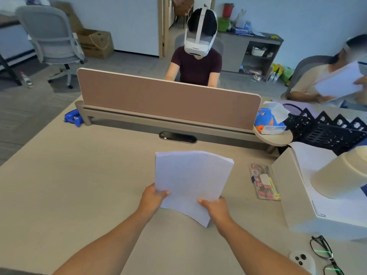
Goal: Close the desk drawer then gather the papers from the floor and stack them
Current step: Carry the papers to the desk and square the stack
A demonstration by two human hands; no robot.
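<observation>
Paper stack point(191, 181) is off the floor, held above the worktop point(79, 185) in both hands. Left hand point(152, 198) is closed on the near-left edge, thumb on top; right hand point(215, 207) is closed on the near-right edge, thumb on top too. A two-sided pinch at the near end keeps the sheets from fanning. My read: it's set up for squaring or laying down.

Far end of the stack is unsupported and curves upward, top sheets slightly stepped at the far-right corner, so edges aren't flush.

Relative to the stack: desk divider point(168, 98) well beyond its far edge, clear stationery case point(264, 181) off to the right and apart from it, white box point(309, 197) further right, glasses point(325, 255) near-right. Worktop directly under the stack looks bare, so it's a likely set-down spot.

Drawer not in view; can't confirm it's shut.
</observation>
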